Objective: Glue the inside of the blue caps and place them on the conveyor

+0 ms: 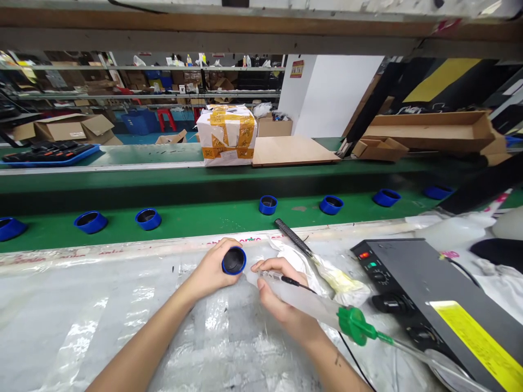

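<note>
My left hand [212, 272] is wrapped round a small blue ring-shaped cap [234, 260] with a dark inside, held just above the plastic-covered bench. My right hand [278, 296] grips a clear dispensing syringe [304, 299] with a green end fitting [353, 325] and a thin hose. Its tip points toward the cap, a little to the cap's right. A dark-handled brush [294, 238] lies on a white rag [327, 272] just behind my right hand.
A green conveyor belt [204, 218] runs behind the bench with several blue caps [147, 218] spaced along it. A black controller box [412, 277] with knobs and a yellow label sits at the right. A taped parcel [227, 135] and cardboard boxes stand further back.
</note>
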`<state>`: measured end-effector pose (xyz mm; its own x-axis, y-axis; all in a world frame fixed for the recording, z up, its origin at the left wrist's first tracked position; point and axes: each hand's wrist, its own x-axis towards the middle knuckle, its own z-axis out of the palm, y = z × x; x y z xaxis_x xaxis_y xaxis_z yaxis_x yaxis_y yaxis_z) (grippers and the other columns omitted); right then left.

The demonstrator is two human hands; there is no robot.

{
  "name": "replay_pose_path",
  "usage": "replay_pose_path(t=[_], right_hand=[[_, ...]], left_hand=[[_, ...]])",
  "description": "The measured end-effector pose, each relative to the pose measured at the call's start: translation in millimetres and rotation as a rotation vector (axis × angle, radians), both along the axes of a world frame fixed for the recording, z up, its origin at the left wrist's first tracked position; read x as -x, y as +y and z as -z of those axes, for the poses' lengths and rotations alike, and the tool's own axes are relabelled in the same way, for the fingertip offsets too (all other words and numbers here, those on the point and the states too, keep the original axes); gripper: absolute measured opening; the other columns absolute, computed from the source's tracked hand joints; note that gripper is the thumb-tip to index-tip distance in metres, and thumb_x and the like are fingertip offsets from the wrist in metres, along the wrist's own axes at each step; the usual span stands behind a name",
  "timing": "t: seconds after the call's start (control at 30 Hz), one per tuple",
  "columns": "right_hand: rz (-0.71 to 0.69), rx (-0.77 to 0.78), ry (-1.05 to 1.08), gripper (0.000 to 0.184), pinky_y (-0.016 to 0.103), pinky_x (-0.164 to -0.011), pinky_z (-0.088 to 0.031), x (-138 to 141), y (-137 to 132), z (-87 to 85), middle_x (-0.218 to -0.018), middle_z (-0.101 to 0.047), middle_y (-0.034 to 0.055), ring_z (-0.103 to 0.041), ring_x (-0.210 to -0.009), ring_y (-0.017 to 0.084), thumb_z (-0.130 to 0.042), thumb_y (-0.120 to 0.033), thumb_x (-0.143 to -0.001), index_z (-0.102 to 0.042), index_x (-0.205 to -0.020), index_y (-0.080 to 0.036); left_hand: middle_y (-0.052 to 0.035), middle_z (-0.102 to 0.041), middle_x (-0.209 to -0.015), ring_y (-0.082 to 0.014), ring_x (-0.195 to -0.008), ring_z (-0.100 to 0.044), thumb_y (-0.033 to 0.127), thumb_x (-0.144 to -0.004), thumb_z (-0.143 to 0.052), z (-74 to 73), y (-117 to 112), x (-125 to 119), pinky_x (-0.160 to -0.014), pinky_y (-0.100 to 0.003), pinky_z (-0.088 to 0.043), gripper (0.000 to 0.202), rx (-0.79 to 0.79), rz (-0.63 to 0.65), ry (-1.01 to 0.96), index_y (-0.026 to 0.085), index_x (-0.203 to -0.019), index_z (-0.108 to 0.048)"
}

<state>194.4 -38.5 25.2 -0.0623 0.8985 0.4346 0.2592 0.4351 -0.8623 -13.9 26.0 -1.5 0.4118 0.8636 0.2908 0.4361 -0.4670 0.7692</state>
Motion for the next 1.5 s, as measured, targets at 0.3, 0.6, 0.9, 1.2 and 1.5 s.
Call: replay_pose_path(t=[0.3, 0.6, 0.9, 1.2, 1.5], right_hand=[[-0.052, 0.015, 0.005, 0.017, 0.023, -0.062, -0.057, 5, -4, -0.3, -0.100, -0.081, -0.0010, -0.079, -0.088, 0.018, -0.068, -0.019, -0.087, -0.066, -0.101, -0.029], [-0.102, 0.039, 0.000, 0.020, 0.023, -0.066, -0.059, 8, -9, -0.2, -0.106, -0.081, 0.0007, -0.078, -0.099, 0.020, -0.068, -0.017, -0.089, -0.065, -0.106, -0.028], [-0.069, 0.029, 0.012, 0.017, 0.023, -0.058, -0.057, 15, -10, -11.0, -0.098, -0.083, 0.0010, -0.080, -0.093, 0.021, -0.067, -0.018, -0.085, -0.066, -0.100, -0.026], [-0.073, 0.032, 0.079, 0.017, 0.026, -0.057, -0.058, 23, -10, -10.8, -0.097, -0.083, 0.0017, -0.078, -0.081, 0.020, -0.067, -0.019, -0.083, -0.067, -0.098, -0.027], [-0.117, 0.029, 0.093, 0.022, 0.026, -0.064, -0.060, 23, -10, -5.5, -0.103, -0.082, 0.0016, -0.079, -0.088, 0.020, -0.069, -0.018, -0.087, -0.066, -0.107, -0.027]], left_hand=[[-0.0063, -0.065, -0.119, -0.0268, -0.115, -0.063, 0.005, -0.066, -0.068, -3.1, -1, 0, -0.102, -0.041, -0.050, 0.054, 0.015, 0.020, -0.015, 0.022, -0.116, -0.060], [-0.0068, -0.065, -0.122, -0.0273, -0.117, -0.063, 0.007, -0.070, -0.075, -1.7, 0, 2, -0.103, -0.041, -0.050, 0.054, -0.006, 0.043, -0.005, 0.022, -0.118, -0.059], [-0.0070, -0.065, -0.126, -0.0276, -0.120, -0.064, 0.005, -0.069, -0.078, -1.4, 0, 3, -0.105, -0.041, -0.051, 0.056, -0.024, 0.063, 0.010, 0.023, -0.119, -0.060], [-0.0085, -0.066, -0.124, -0.0273, -0.118, -0.065, 0.015, -0.077, -0.081, -0.2, 0, 3, -0.104, -0.040, -0.053, 0.044, -0.031, 0.120, -0.033, 0.023, -0.116, -0.063], [-0.0085, -0.065, -0.125, -0.0263, -0.119, -0.064, 0.016, -0.080, -0.076, 0.7, 1, 5, -0.104, -0.040, -0.052, 0.041, -0.038, 0.124, -0.007, 0.023, -0.118, -0.062]])
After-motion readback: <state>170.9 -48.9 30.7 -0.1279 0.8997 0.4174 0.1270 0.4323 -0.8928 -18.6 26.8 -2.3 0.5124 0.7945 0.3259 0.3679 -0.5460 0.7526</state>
